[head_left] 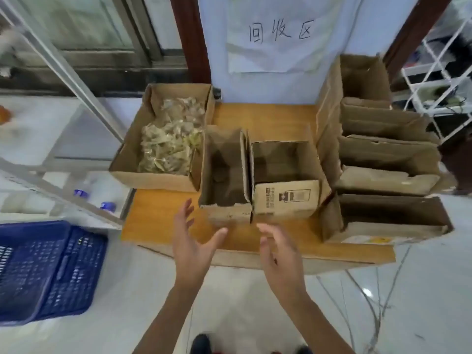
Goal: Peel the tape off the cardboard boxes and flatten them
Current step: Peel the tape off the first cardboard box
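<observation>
Two small open cardboard boxes stand side by side on the wooden table: a plain brown box on the left and a printed box on the right. My left hand hovers just in front of the plain box, fingers spread and holding nothing. My right hand hovers in front of the printed box, fingers loosely bent, palm turned toward the left hand, also holding nothing. Neither hand touches a box.
A larger box at the back left holds crumpled tape scraps. Several open boxes are packed along the table's right side. A blue plastic crate sits on the floor at left. A paper sign hangs on the wall behind.
</observation>
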Tool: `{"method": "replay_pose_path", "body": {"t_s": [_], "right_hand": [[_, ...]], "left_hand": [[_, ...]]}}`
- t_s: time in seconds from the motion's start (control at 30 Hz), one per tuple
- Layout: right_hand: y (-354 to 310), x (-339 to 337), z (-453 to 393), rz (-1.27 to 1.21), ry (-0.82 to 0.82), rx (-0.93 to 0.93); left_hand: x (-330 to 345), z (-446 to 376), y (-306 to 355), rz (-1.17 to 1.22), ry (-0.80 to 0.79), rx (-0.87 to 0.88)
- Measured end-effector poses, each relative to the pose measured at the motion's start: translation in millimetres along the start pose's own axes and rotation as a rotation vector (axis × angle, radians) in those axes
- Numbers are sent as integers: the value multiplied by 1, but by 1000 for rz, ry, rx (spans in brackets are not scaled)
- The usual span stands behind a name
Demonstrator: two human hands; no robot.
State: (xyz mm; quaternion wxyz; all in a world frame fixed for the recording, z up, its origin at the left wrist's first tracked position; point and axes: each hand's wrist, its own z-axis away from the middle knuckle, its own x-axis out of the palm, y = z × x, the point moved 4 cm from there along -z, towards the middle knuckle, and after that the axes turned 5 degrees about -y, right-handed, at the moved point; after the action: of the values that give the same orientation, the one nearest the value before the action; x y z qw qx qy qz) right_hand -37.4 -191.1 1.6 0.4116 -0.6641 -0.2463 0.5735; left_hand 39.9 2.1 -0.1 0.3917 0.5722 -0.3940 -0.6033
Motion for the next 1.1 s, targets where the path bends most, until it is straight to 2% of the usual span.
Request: {"method": "replay_pose_path", "body": {"t_s": [0.03, 0.13, 0.23, 0.33, 0.43, 0.57, 0.67, 0.8, 0.97, 1.1], "right_hand": [[9, 10, -1, -42, 16, -57], [37, 25, -12, -58, 91, -160], [64, 38, -24, -51, 84, -260], [76, 49, -32, 15, 132, -358], [77, 55, -36, 154, 128, -334], [68, 59, -42, 289, -38, -205], [68, 62, -46, 312, -2, -230], [71, 62, -46, 266, 9, -220], [75, 56, -50, 56, -19, -193], [74, 53, -51, -16, -40, -165]], "left_hand": [[5, -4, -10, 8, 20, 58], [26, -17, -37, 78, 46, 67], [49, -20, -51, 195, 108, 70], [55, -25, -62, 158, 160, 65], [62, -26, -69, 61, 180, 64], [62, -31, -68, -133, 202, 26], [61, -33, -68, -280, 232, 72], [61, -28, -67, -366, 215, 69], [58, -26, -64, -514, 157, 124], [54, -20, -60, -524, 88, 195]]}}
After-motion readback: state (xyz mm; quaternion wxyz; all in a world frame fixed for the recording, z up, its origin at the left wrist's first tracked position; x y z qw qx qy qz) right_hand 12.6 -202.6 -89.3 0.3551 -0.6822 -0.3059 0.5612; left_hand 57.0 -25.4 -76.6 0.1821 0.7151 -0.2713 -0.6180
